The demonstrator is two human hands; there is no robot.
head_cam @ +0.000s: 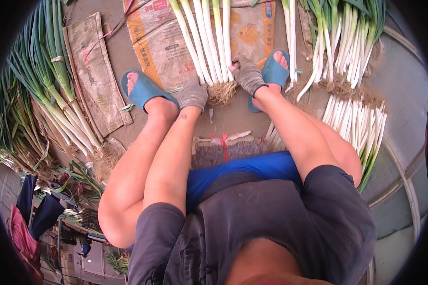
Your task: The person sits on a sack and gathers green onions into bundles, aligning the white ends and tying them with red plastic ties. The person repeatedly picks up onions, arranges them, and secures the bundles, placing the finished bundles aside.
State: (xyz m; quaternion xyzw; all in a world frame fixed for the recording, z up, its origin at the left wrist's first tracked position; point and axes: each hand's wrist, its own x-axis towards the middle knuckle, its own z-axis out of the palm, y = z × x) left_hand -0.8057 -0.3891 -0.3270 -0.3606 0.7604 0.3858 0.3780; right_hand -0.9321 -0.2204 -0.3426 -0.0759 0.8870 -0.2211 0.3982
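Observation:
Several long white-stemmed green onions [214, 42] lie fanned out between my feet, their root tuft [222, 93] towards me. My left hand [193, 94], in a grey knit glove, holds the root end from the left; its fingertips are mostly hidden. On the other side my right hand [249, 74], gloved too with bare fingertips, has its fingers curled at the rightmost stem. Under the stems is a flattened printed woven sack [164, 46] with orange borders. The leaf ends run out of view at the top.
Blue slippers [142, 89] are on my feet. Tied green onions [62, 96] lie at left beside a folded sack [92, 74]. More green onions [346, 53] are heaped at right, with another pile [356, 124] below. Another person's dark-trousered legs [39, 213] show at lower left.

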